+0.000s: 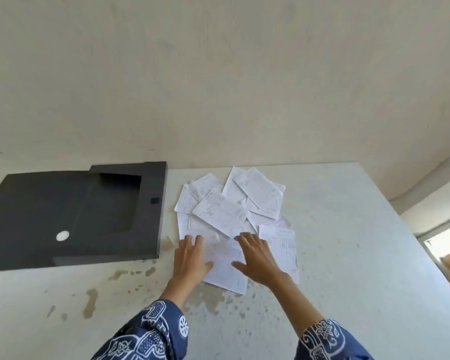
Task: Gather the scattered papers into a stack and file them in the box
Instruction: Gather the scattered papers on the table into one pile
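Several white printed papers (pixel 220 211) lie scattered and overlapping on the table's middle, right of a black file box (pixel 70 216) that lies open and flat. My left hand (pixel 190 258) rests flat, fingers spread, on the near left edge of the pile. My right hand (pixel 257 258) lies flat with fingers apart on the near sheets beside it. A tilted sheet (pixel 226 268) shows between the two hands. Neither hand grips anything.
The table (pixel 348 242) is white with worn brown patches near me. A plain wall stands right behind it. The black box overhangs the table's left side. A doorway or opening (pixel 444 253) shows at the far right.
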